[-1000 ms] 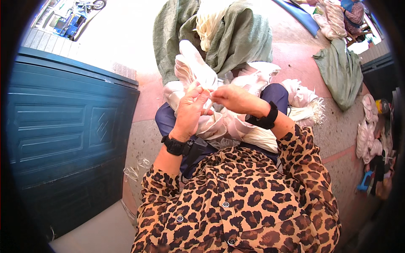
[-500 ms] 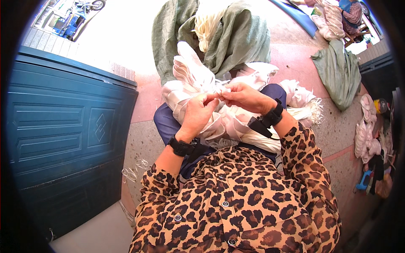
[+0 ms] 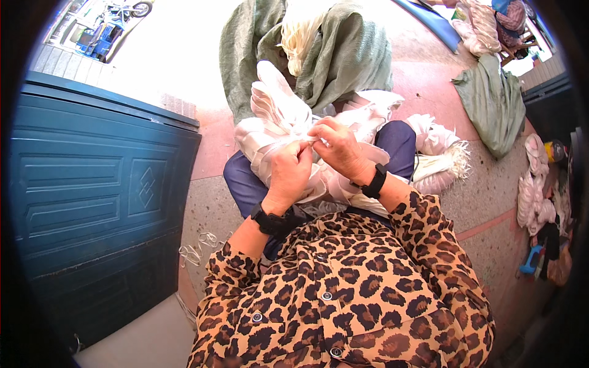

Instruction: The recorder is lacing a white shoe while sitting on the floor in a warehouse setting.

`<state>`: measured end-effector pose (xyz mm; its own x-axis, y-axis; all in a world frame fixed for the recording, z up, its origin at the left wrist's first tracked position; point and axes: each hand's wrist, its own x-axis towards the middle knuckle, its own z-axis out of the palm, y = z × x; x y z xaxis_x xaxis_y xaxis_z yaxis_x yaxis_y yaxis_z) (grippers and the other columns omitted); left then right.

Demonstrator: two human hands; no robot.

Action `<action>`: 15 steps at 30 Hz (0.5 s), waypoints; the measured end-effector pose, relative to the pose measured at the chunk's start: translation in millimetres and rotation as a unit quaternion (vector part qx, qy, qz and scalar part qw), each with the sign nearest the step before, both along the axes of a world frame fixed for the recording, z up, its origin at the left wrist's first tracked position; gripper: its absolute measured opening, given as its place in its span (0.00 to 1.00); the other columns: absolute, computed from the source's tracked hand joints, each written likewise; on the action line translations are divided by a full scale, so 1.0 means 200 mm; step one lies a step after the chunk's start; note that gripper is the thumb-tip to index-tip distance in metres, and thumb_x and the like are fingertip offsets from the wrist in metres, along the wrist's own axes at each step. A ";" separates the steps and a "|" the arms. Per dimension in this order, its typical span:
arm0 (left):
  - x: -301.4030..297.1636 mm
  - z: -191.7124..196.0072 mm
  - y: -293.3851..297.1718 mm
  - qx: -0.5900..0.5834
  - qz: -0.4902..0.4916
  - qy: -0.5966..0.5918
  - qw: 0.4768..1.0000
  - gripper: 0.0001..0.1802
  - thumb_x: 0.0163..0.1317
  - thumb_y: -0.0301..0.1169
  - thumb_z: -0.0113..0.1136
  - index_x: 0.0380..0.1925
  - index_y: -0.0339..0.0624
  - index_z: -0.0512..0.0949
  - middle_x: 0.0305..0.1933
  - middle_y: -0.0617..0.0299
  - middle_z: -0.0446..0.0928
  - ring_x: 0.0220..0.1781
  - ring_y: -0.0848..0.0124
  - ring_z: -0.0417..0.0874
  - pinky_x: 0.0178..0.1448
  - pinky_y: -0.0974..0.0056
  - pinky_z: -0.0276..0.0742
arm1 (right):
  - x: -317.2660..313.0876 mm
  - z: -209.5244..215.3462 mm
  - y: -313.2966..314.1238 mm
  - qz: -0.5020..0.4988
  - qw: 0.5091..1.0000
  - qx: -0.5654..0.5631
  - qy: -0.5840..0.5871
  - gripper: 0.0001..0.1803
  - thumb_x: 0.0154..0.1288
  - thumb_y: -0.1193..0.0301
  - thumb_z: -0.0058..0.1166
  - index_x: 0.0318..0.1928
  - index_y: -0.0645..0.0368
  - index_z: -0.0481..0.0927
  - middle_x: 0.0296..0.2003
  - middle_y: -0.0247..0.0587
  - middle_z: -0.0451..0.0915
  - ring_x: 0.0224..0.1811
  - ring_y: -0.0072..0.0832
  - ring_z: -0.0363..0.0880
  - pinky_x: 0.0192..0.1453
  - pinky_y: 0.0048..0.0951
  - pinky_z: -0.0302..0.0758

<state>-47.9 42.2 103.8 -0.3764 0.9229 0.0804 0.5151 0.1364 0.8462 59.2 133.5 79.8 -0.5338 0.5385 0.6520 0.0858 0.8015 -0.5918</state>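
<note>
Across my lap lies a bundle of pale pinkish-white fabric pieces [image 3: 273, 107], gathered tight near its middle and fanning out at the far end. My left hand [image 3: 290, 175] is closed at the gather, thumb and fingers pinching a thin white strip. Close against it, my right hand [image 3: 340, 150] has its fingers bent and pinched on the same white strip. The strip is small and partly hidden by the fingers, so its exact course cannot be made out. More of the pale fabric spreads below both hands, between my knees.
A green woven sack [image 3: 245, 55] with cream strands [image 3: 300, 46] stands ahead. Tied white bundles [image 3: 438, 150] lie right of my knee, near another green sack [image 3: 494, 107]. Blue-green door panels [image 3: 104, 184] rise on the left. Loose white string [image 3: 199, 248] lies on the floor. A person [image 3: 510, 21] sits far right.
My right hand has turned, its knuckles now higher and its wrist drawn lower and nearer. My left hand has closed more, its back turned up. The fabric bundle has stayed in place.
</note>
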 end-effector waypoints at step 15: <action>-0.08 0.04 0.03 -0.131 -0.028 -0.377 0.916 0.11 0.62 0.31 0.49 0.35 0.32 0.72 0.24 0.63 0.73 0.21 0.80 0.70 0.25 0.76 0.66 | 0.05 0.00 0.01 -0.045 0.999 0.008 -0.001 0.06 0.44 0.76 0.56 0.24 0.55 0.72 0.20 0.32 0.73 0.27 0.29 0.73 0.36 0.28 0.64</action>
<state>-63.7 48.9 111.3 -0.1851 0.8928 -0.4107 -0.1911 0.3773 0.9062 68.5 134.7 80.7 -0.4847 0.5748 0.6593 0.1597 0.7992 -0.5794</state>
